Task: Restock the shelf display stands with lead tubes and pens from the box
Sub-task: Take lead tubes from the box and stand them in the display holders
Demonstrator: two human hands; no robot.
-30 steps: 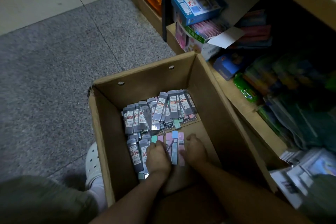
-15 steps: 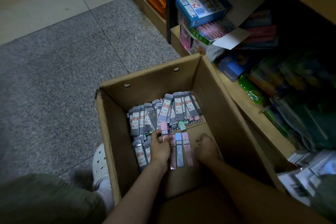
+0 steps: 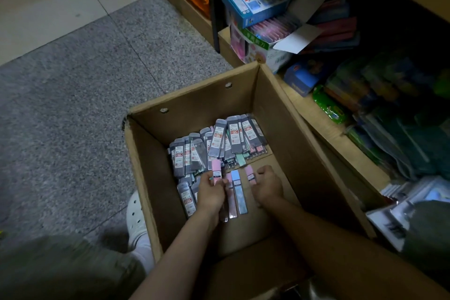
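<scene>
Both hands are inside the box (image 3: 287, 114); the left hand (image 3: 210, 193) pinches a pink tube (image 3: 216, 171), its long side pointing far. The right hand (image 3: 266, 185) curls round another pink tube (image 3: 250, 173), also pointing far.

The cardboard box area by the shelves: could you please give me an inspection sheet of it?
Surface: speckled grey floor; cardboard box stands open on it.
Job's things: grey lead tubes heaped inside; blue tube lies on the box bottom.
Clutter: white shoe beside the box.
Hands: left hand pinches a pink tube; right hand grips another pink tube.
Cables: nothing seen.
Surroundings: wooden shelves with packaged stationery, blue carton.
</scene>
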